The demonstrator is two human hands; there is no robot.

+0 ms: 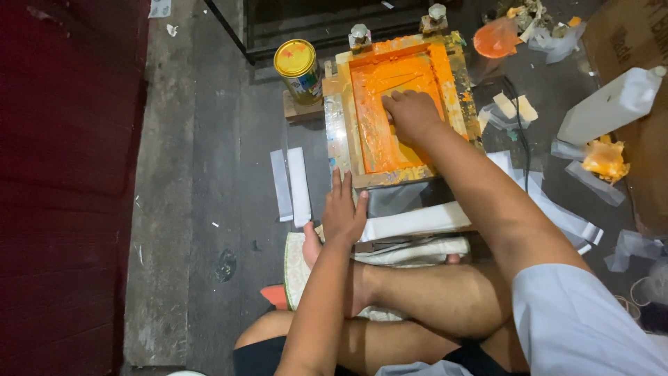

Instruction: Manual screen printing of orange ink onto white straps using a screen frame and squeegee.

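Both hands on the orange-inked screen frame, down on the floor

Left hand (344, 209) lies flat, fingers spread wide, on the near edge of the wooden screen frame (339, 132); just at its 9 o'clock lie two white strips (292, 184). Right hand (410, 113) presses into the orange ink, and whether it grips anything I cannot tell. At the frame's 10 o'clock stands a yellow-lidded can (298, 66)
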